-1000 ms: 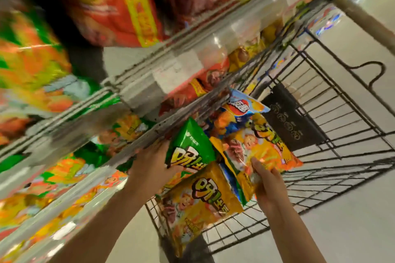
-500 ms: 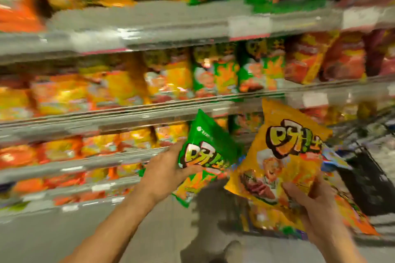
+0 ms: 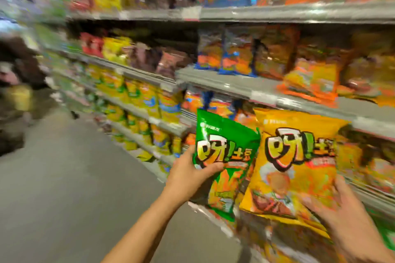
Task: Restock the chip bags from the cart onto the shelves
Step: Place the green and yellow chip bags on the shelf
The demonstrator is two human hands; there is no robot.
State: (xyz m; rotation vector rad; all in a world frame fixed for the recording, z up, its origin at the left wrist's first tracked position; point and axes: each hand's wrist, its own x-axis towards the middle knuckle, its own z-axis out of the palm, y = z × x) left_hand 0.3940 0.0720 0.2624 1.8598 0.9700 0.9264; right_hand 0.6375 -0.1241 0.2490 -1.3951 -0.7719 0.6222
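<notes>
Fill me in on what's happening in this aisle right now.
A person is restocking chips in a store aisle. The left hand grips a green chip bag and the right hand grips a yellow chip bag, both held upright side by side in front of the shelves. Neither bag is on a shelf yet. The shelves already hold rows of bags, though the picture is too blurred to tell which row matches. The cart is out of view.

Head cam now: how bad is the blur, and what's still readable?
Head view: heavy motion smear over the shelves and the left aisle, shelf stock unreadable; sharpest are the green bag gripped by the left hand and the yellow bag held by the right hand, logos legible; wide-angle bending toward the edges.
</notes>
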